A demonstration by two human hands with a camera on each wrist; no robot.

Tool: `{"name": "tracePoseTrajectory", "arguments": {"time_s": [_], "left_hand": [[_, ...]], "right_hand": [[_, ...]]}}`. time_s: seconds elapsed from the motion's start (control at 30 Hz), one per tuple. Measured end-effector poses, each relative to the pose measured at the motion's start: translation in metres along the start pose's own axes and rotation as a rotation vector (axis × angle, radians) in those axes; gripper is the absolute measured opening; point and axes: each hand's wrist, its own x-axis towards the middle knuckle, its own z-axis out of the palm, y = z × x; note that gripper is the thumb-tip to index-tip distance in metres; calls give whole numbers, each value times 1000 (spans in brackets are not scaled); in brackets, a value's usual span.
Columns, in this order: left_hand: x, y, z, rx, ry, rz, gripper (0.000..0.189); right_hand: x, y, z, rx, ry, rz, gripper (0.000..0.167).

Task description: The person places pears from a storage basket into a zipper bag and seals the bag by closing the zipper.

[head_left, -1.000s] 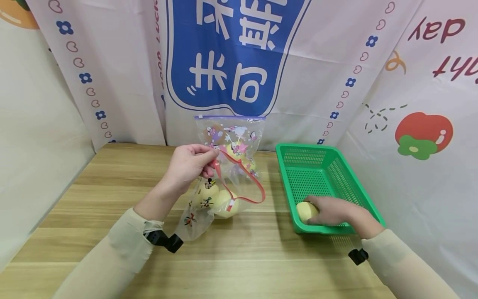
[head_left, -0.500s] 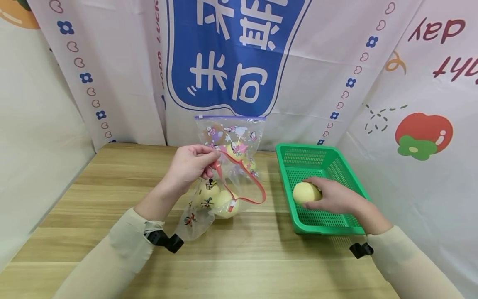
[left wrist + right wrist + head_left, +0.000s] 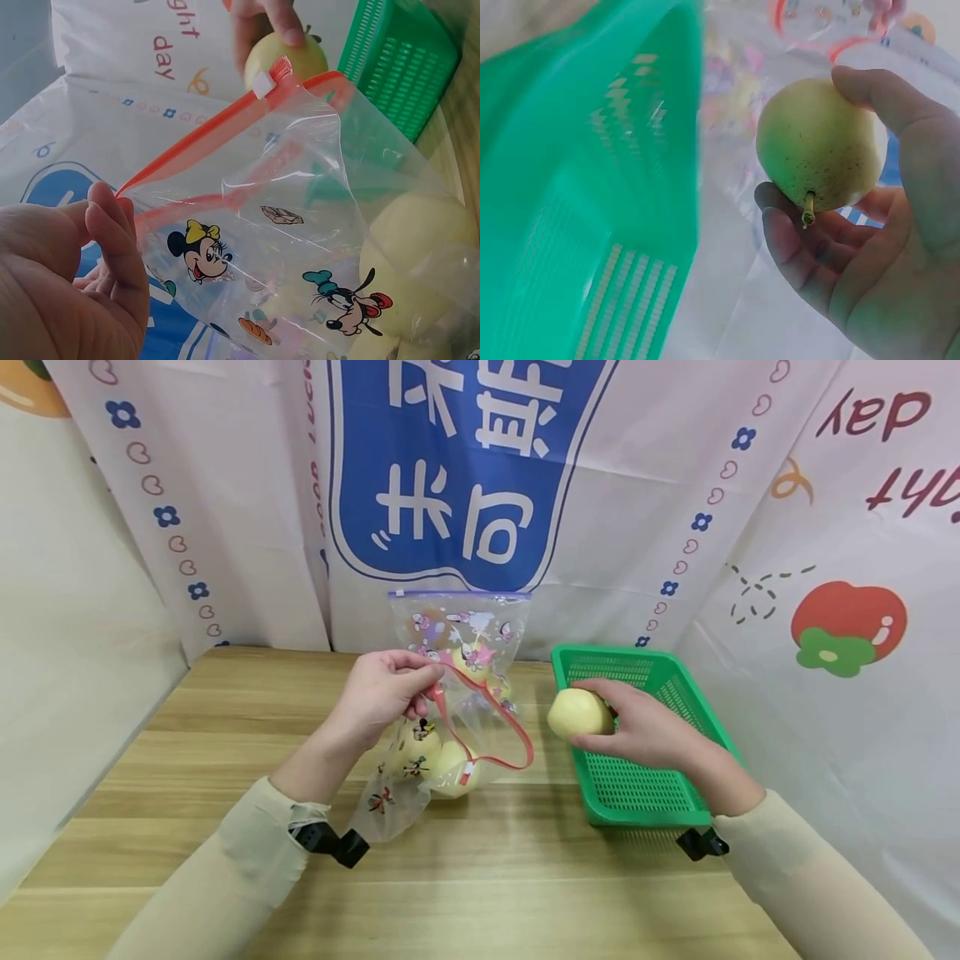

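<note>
My left hand [image 3: 386, 693] pinches the red zip edge of a clear cartoon-printed zip bag [image 3: 247, 247], whose mouth gapes open. Inside that bag lie pale yellow pears [image 3: 452, 770]. Thumb and fingers of my right hand [image 3: 648, 722] grip another pear [image 3: 579, 713], held above the left rim of a green plastic basket [image 3: 618, 817]. In the right wrist view the pear's short brown stem [image 3: 808, 210] and speckled skin show plainly. The held pear is apart from the bag.
Behind the red-edged bag stands a second clear bag with a purple zip [image 3: 459, 595], also with pale yellow fruit in it. Both bags and the basket are on a wooden table [image 3: 450, 902]. A printed cloth [image 3: 600, 527] hangs along the back.
My right hand has lifted the pear out of the green basket and carried it left, over the rim. The left hand keeps its place on the bag's edge.
</note>
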Motion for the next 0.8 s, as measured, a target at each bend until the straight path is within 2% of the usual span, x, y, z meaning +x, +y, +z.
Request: {"name": "tracePoseTrajectory", "arguments": {"time_s": [0.3,0.47,0.6,0.8], "left_hand": [[-2,2,-1,-6,-5,1,30],[-4,6,2,56,19,6,28],[-4,9,3,99,25,1,28],[-3,9,3,102,16,-24,30]], "right_hand": [[17,-52,13,9,-10,-108,77],[22,-75,17,43,4,-161,82],[28,-90,21,89,12,-193,78],[40,-100,34,-6,29,-255,74]]}}
